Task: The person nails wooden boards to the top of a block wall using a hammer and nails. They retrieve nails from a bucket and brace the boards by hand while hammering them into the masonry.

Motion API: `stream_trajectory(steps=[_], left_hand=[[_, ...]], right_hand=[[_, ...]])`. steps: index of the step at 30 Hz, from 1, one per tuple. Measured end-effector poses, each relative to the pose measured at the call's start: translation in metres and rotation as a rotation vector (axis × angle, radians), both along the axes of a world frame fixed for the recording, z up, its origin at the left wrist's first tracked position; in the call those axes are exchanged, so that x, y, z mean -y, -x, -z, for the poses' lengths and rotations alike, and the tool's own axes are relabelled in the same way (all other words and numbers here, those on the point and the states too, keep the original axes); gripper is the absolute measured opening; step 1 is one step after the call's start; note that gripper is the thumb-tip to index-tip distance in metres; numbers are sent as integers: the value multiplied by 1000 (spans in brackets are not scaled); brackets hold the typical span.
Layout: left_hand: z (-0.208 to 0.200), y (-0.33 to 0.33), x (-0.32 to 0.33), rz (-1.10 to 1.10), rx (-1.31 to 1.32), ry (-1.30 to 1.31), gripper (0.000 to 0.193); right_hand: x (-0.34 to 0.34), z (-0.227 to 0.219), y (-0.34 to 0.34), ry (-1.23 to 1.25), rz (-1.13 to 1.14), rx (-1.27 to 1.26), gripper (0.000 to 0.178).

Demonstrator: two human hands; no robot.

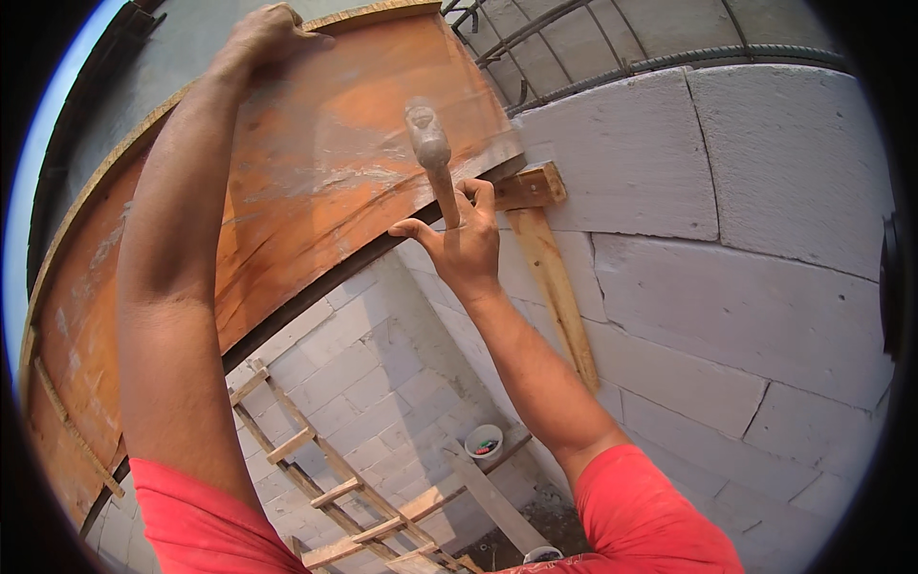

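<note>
Bright daylight, strong fisheye distortion.

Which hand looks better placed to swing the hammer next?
Probably the right hand: it has the hammer by the handle, head up, while the left hand is at the upper edge of the orange panel.

The head of the hammer (427,137) was blurred, and the right hand (470,247) hid the lower part of its handle. The left forearm covered a strip of the orange panel (316,143). Inside the white bucket (472,437) lay small coloured things (some red, some greenish), too small to identify. The lower edge cut off the wooden ladder (337,493) and a second container (543,552), while the top edge cropped the steel bars (784,55).
</note>
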State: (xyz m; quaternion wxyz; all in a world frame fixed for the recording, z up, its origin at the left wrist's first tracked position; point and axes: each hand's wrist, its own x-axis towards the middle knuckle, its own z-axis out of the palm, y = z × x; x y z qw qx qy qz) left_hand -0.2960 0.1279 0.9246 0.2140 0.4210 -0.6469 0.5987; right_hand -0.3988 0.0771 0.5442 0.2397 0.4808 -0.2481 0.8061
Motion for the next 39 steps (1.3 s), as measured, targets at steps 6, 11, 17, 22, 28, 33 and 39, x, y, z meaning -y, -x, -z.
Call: stream_trajectory(steps=[6, 11, 17, 22, 28, 33, 39], left_hand=[[55, 42, -64, -293, -51, 60, 43], [45, -5, -80, 836, -429, 131, 46], [416, -33, -171, 1507, -1199, -1405, 11], [784, -121, -212, 590, -2510, -2029, 24], [875, -180, -277, 95, -2300, -2045, 38], [840, -189, -247, 788, -2843, -2110, 22], [738, -133, -207, 664, -2366, -2255, 29]], right_hand=[[10, -9, 11, -25, -29, 19, 72], [-2, -13, -2, -148, -117, 12, 79], [14, -4, 18, -202, 27, -44, 89], [-3, -11, 11, -317, -34, -44, 86], [4, -4, 11, -203, -44, -10, 65], [-3, -8, -5, -239, -17, 1, 71], [3, -5, 3, -226, -47, 26, 76]])
